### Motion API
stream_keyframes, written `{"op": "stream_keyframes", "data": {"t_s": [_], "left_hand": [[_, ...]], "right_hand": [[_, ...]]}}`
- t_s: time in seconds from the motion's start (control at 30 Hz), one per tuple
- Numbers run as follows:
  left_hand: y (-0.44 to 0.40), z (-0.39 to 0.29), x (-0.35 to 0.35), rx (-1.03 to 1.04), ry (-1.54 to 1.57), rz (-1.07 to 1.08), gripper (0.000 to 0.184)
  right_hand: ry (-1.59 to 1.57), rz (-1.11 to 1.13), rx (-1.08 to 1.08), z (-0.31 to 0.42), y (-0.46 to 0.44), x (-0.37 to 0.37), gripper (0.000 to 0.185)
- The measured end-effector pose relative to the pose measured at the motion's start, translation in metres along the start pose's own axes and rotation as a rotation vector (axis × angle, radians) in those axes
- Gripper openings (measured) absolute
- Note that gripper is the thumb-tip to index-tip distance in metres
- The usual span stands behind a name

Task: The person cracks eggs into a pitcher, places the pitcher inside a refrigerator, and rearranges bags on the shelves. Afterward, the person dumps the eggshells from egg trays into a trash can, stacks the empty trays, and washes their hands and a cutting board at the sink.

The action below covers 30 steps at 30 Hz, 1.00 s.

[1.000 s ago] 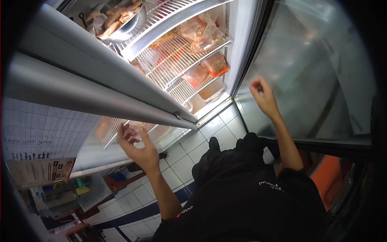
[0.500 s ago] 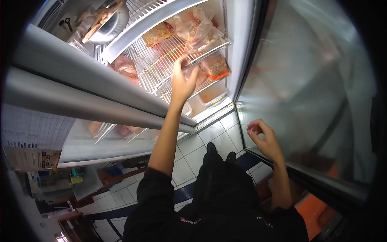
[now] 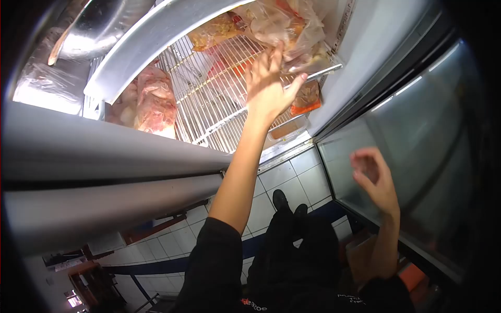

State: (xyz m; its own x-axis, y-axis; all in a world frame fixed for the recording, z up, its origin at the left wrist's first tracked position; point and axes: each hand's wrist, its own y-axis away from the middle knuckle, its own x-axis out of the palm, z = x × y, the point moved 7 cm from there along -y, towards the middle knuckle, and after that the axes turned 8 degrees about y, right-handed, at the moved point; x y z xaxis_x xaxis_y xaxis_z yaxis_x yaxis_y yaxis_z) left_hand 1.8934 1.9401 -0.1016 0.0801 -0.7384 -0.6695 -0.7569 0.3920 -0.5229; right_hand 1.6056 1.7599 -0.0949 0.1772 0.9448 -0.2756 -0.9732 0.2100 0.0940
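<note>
The left hand [image 3: 266, 95] is held spread over the front edge of the wire shelf [image 3: 222, 127], beside the plastic bag [image 3: 274, 26]; the right hand [image 3: 383, 185] is held half-curled near the glass door [image 3: 433, 125].

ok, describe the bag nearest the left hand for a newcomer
In the open fridge, find the wire shelf beneath the left hand. At its right end sits a clear plastic bag, crumpled and bigger than the yellowish pack on its left.
</note>
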Motion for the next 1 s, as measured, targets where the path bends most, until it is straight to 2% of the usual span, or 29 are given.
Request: {"op": "stream_keyframes", "data": {"t_s": [0.07, 0.13, 0.2, 0.23, 0.27, 0.3, 0.33, 0.37, 0.43, 0.47, 0.5, 0.57, 0.63, 0.77, 0.8, 0.87, 0.97, 1.0], "left_hand": [[-0.001, 0.000, -0.004, 0.015, 0.034, 0.027, 0.098], [0.000, 0.002, -0.006, 0.071, 0.054, -0.005, 0.094], [-0.001, 0.002, -0.008, 0.054, 0.070, 0.018, 0.094], [-0.002, 0.002, -0.008, 0.043, 0.082, 0.039, 0.093], [-0.002, 0.002, -0.009, 0.059, 0.037, 0.039, 0.093], [-0.002, 0.002, -0.008, 0.056, 0.037, 0.039, 0.093], [-0.002, 0.000, -0.008, 0.058, 0.039, 0.029, 0.093], [-0.002, -0.001, -0.008, 0.060, 0.039, 0.021, 0.093], [-0.002, -0.002, -0.003, 0.068, 0.016, 0.034, 0.094], [-0.004, -0.001, -0.002, 0.041, 0.049, -0.001, 0.091], [-0.007, 0.001, -0.003, 0.015, 0.084, -0.037, 0.089], [-0.011, -0.004, -0.007, -0.011, 0.152, -0.036, 0.083], [-0.010, -0.001, -0.005, -0.138, 0.176, -0.067, 0.081], [-0.013, -0.009, -0.002, -0.221, 0.064, -0.073, 0.077], [-0.013, -0.009, -0.002, -0.124, 0.110, -0.146, 0.076], [-0.017, -0.011, -0.002, -0.101, 0.096, -0.120, 0.074], [-0.016, -0.011, -0.003, -0.093, 0.058, -0.127, 0.065], [-0.017, -0.007, -0.003, -0.172, 0.068, -0.091, 0.064]], "right_hand": [[0.199, -0.128, -0.251, 0.053, -0.070, 0.023, 0.039], [0.418, -0.398, -0.552, 0.108, -0.137, 0.028, 0.044], [0.660, -0.559, -0.781, 0.156, -0.203, 0.035, 0.057], [0.666, -0.498, -0.718, 0.172, -0.237, 0.046, 0.058], [0.984, -0.693, -0.975, 0.157, -0.276, 0.054, 0.056], [1.018, -0.556, -0.624, 0.159, -0.321, 0.057, 0.055], [0.843, -0.304, -0.443, 0.181, -0.319, 0.066, 0.052], [0.839, -0.302, -0.441, 0.172, -0.334, 0.063, 0.052], [0.716, -0.107, -0.434, 0.148, -0.368, 0.065, 0.047], [0.796, -0.287, -0.614, 0.156, -0.365, 0.063, 0.042], [0.798, -0.293, -0.616, 0.156, -0.363, 0.067, 0.042], [1.069, -0.513, -0.926, 0.171, -0.338, 0.081, 0.036], [1.190, -0.461, -0.830, 0.147, -0.355, 0.097, 0.036], [1.109, -0.356, -0.767, 0.141, -0.387, 0.128, 0.036], [1.088, -0.333, -0.760, 0.144, -0.394, 0.138, 0.036], [1.042, -0.294, -0.751, 0.153, -0.404, 0.153, 0.036], [0.940, -0.262, -0.730, 0.154, -0.414, 0.142, 0.036], [0.892, -0.260, -0.723, 0.152, -0.414, 0.130, 0.036]]}}
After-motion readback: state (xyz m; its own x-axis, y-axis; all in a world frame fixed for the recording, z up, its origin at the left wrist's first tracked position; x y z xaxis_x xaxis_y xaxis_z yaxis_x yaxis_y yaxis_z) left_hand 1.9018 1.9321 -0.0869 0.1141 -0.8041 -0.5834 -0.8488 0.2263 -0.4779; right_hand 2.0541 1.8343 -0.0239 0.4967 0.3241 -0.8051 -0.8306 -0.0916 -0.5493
